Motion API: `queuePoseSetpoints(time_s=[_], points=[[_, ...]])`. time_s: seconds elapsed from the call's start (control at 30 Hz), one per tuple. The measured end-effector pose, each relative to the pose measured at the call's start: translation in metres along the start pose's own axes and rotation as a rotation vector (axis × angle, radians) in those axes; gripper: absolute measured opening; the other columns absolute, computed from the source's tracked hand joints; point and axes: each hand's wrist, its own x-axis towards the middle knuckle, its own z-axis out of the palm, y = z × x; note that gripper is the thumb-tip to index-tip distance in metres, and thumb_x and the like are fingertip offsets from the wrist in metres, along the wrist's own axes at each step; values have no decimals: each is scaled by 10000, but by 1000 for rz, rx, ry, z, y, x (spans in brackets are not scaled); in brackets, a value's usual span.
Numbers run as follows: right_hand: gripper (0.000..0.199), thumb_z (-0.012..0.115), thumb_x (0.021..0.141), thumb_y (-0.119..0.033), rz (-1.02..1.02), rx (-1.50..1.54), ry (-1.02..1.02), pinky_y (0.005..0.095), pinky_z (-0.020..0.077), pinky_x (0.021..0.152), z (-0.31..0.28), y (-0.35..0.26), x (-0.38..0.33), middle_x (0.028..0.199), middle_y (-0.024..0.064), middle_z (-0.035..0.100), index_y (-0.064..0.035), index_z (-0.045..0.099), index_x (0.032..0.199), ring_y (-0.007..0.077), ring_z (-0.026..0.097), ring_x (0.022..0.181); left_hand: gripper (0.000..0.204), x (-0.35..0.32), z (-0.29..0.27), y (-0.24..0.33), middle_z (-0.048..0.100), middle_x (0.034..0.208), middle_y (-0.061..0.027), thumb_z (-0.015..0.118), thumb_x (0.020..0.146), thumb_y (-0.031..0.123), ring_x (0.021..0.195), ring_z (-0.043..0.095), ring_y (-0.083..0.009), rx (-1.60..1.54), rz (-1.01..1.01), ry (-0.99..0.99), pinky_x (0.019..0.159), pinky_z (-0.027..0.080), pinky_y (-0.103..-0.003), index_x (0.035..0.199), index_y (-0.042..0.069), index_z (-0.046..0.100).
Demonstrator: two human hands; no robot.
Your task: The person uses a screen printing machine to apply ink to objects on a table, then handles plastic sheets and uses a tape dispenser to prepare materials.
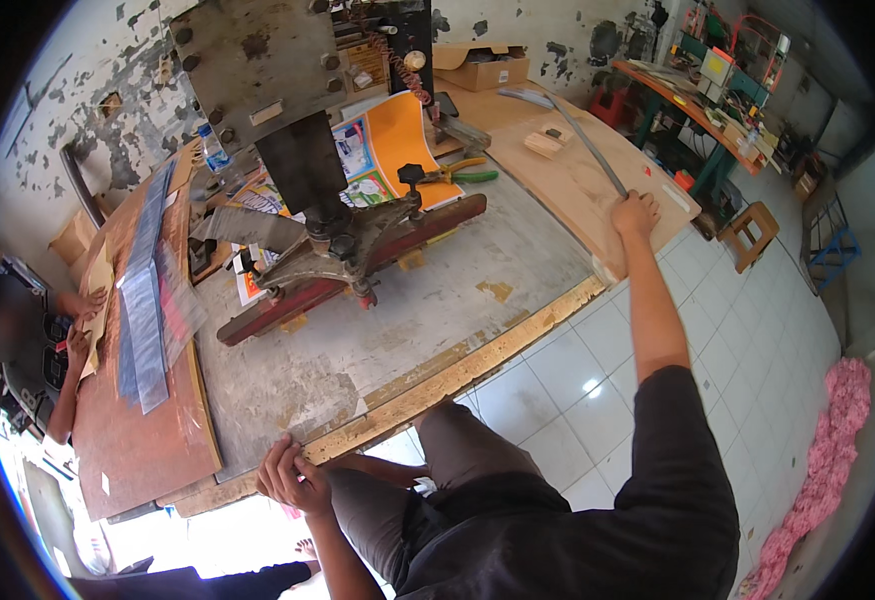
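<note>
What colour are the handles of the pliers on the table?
Green, with yellow near the jaws: the pliers show best in the head view, beside the orange sheet.

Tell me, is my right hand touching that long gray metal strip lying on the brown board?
Touching. The head view shows the right hand closed over the near end of the long gray metal strip, with no gap; the strip runs away across the brown board.

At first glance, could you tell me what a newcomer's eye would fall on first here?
Probably the heavy grey metal press with its dark red base bar, standing at the middle of the worn workbench. Next, the right hand stretched out to a long grey strip on the brown board at the right, while the left hand grips the bench's wooden front edge. A pink fabric heap lies on the white tiles.
</note>
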Motion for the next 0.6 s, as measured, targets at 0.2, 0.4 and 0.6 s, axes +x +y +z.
queuePoseSetpoints(time_s=[0.2,0.4,0.6], points=[[463,598,991,-394,-13,110,25,531,369,1162,5,2,-8,1418,183,584,-148,697,1370,381,506,1360,159,-8,6,-2,788,1081,-44,568,957,158,1023,719,-274,18,-42,29,994,437,-412,947,117,721],[434,627,984,-376,-16,126,60,528,370,1152,2,1,-11,1367,172,612,-139,717,1336,374,521,1335,164,-11,9,-6,791,1089,-35,569,952,165,1008,713,-264,34,-36,51,983,435,-409,946,131,729],[417,651,968,-363,-21,127,36,517,374,1148,-3,3,-12,1371,155,624,-161,727,1325,361,528,1338,171,-7,7,-4,798,1081,-35,560,931,126,999,714,-255,49,-18,42,969,431,-394,940,121,731]])
